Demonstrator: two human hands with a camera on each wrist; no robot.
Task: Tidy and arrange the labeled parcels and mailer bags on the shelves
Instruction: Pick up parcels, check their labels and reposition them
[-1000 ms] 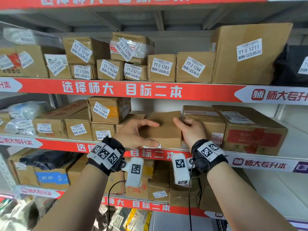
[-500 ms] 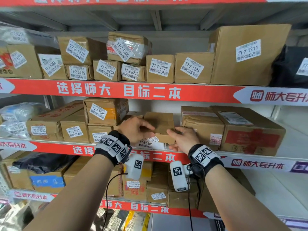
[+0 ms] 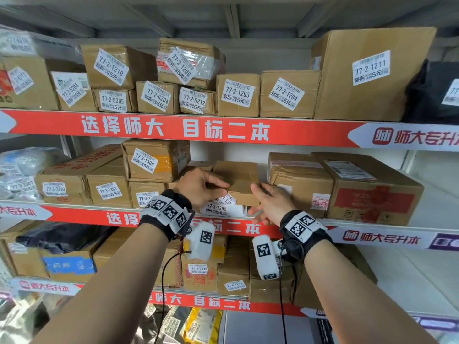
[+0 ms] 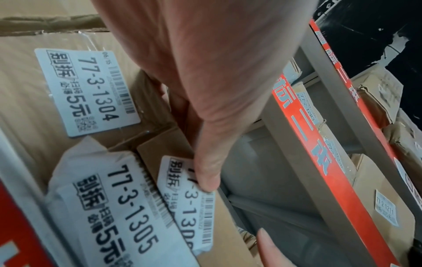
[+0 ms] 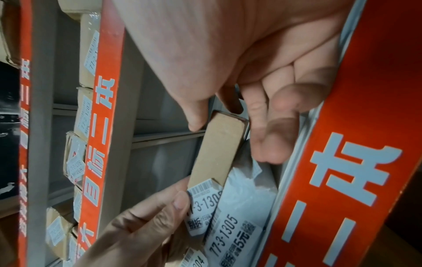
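Wrists come first in the head view, both strapped with coded bands, reaching to the middle shelf (image 3: pixel 74 216). The left hand (image 3: pixel 198 188) pinches the flat cardboard parcel (image 3: pixel 238 181) at its near left corner, thumb lying over the 77-3-130x label (image 4: pixel 189 204); its last digit is covered or blurred. The right hand (image 3: pixel 270 203) is mostly spread, thumb against the parcel's right edge, fingers loose below, gripping nothing. The parcel rests on a white mailer bag (image 3: pixel 221 209) marked 77-3-1305, at the shelf's front lip.

To finish this placement well, I judge the box should be squared to the shelf edge with its sticker facing out and unobstructed, pushed evenly from both ends so it doesn't skew or drag the slippery bag beneath.

The parcel is thin, rigid, matte corrugated board with crisp edges; the mailer is soft, crinkled plastic film. Behind to the left sits the taped box 77-3-1304 (image 4: pixel 89 90), glossy where tape crosses it. Farther up, the upper shelf (image 3: pixel 173 127) carries a red printed strip and blocky labeled cartons.
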